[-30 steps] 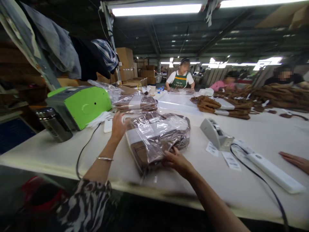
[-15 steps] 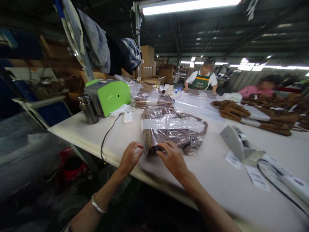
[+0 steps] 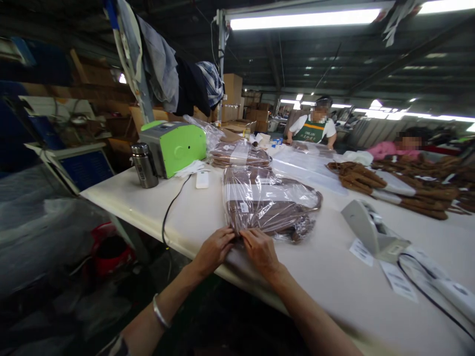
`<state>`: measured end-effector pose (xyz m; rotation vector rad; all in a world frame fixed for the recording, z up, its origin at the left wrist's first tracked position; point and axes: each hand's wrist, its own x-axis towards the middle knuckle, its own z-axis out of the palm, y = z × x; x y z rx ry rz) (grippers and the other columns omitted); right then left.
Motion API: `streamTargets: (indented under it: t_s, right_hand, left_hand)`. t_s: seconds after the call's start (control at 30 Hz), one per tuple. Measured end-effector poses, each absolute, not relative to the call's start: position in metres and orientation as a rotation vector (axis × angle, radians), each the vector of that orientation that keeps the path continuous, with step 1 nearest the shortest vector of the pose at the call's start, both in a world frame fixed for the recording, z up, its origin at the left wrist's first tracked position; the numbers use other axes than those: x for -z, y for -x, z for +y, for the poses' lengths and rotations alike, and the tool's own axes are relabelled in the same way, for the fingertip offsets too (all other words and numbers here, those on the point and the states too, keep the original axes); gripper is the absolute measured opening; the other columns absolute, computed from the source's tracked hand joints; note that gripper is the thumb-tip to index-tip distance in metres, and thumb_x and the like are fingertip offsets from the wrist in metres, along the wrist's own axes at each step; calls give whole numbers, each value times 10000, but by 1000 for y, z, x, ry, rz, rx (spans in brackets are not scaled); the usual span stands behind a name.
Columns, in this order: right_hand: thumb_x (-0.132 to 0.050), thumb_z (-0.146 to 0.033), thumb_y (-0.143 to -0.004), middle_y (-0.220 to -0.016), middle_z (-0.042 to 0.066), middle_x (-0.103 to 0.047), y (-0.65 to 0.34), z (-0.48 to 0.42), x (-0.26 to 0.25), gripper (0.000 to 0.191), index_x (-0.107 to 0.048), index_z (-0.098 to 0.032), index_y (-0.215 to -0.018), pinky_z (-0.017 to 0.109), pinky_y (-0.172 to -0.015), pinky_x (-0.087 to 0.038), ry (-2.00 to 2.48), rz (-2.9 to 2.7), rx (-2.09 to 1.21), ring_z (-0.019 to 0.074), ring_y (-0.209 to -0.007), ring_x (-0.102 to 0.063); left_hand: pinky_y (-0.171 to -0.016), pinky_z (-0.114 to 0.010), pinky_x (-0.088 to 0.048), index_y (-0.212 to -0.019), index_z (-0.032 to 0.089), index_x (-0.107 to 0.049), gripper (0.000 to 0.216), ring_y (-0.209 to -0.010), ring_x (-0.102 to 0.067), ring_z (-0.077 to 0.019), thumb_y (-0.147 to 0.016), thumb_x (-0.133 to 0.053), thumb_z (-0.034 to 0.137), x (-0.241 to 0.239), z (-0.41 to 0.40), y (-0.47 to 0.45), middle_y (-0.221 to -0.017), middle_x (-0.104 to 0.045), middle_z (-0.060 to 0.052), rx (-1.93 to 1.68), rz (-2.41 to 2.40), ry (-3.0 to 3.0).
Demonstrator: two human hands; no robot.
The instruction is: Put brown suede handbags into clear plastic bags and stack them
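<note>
A folded brown garment in a clear plastic bag (image 3: 274, 198) lies on the white table in front of me, with a white strip across it and a small label. My left hand (image 3: 217, 247) pinches the near left edge of the bag. Close beside it, my right hand (image 3: 260, 249) is closed on the same near edge, fingers pressed together. The plastic gathers in creases between the two hands. A silver bracelet (image 3: 161, 311) circles my left wrist.
Behind the bag lie more bagged brown garments (image 3: 241, 154). At left stand a green and grey machine (image 3: 181, 146) and a steel flask (image 3: 144, 165). A grey label dispenser (image 3: 374, 230) is at right, near brown garments (image 3: 359, 175). A co-worker (image 3: 313, 128) stands across the table.
My left hand has moved right to the bag's near edge and closed on it. My right hand's fingers have drawn together on the plastic. The view has shifted slightly.
</note>
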<state>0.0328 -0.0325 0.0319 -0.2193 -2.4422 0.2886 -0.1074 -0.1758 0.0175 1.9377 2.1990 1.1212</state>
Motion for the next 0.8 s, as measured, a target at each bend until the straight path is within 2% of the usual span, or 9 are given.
streamTargets:
  t_s: [0.1, 0.17, 0.27, 0.4, 0.53, 0.7, 0.8]
  right_hand:
    - [-523, -130, -926, -935, 64, -753, -33, -33, -34, 226, -723, -201, -1005, 294, -797, -525, 328, -2427, -434, 196, -846, -687]
    - [-537, -148, -907, -959, 53, -767, -32, -32, -38, 230, -736, -212, -1002, 306, -818, -533, 435, -2393, -547, 197, -850, -704]
    - [-546, -190, -873, -974, 33, -777, -28, -29, -42, 236, -755, -238, -970, 337, -851, -540, 602, -2319, -717, 206, -865, -719]
    - [-566, -248, -834, -934, 8, -780, -27, -27, -46, 231, -764, -251, -953, 352, -856, -547, 728, -2196, -911, 208, -848, -718]
    - [-583, -272, -833, -920, 14, -777, -29, -28, -49, 211, -763, -242, -940, 362, -858, -548, 713, -2170, -996, 214, -829, -714]
    - [-649, -195, -781, -1010, 53, -748, -29, -33, -45, 265, -714, -204, -1037, 361, -889, -533, 516, -2294, -872, 226, -923, -690]
    - [-614, -105, -779, -964, 67, -711, -25, -36, -37, 259, -680, -187, -1015, 354, -846, -530, 480, -2327, -647, 229, -902, -658]
  left_hand:
    - [-1017, -408, -492, -1125, 225, -623, 234, -1135, -608, -227, -907, -538, 221, -23, -179, 107, -1160, -664, -76, -1242, 2355, -1691]
    - [-949, -418, -499, -1028, 208, -623, 182, -1042, -620, -251, -850, -625, 248, -31, -175, 104, -1056, -674, -72, -1131, 2486, -1569]
    - [-870, -386, -487, -944, 198, -598, 218, -959, -621, -261, -775, -699, 290, -43, -163, 100, -955, -680, -60, -926, 2588, -1440]
    - [-786, -332, -476, -960, 201, -575, 280, -933, -650, -262, -773, -676, 383, -57, -149, 99, -900, -687, -62, -789, 2650, -1260]
    - [-749, -331, -480, -1104, 208, -537, 397, -923, -698, -283, -807, -624, 458, -63, -136, 102, -949, -723, -89, -683, 2641, -1118]
    - [-865, -415, -484, -1149, 187, -507, 412, -1043, -680, -353, -822, -620, 410, -57, -124, 105, -1053, -719, -169, -818, 2582, -975]
    - [-842, -398, -516, -1121, 177, -506, 376, -1020, -695, -331, -815, -634, 352, -54, -124, 109, -1040, -722, -172, -953, 2465, -872]
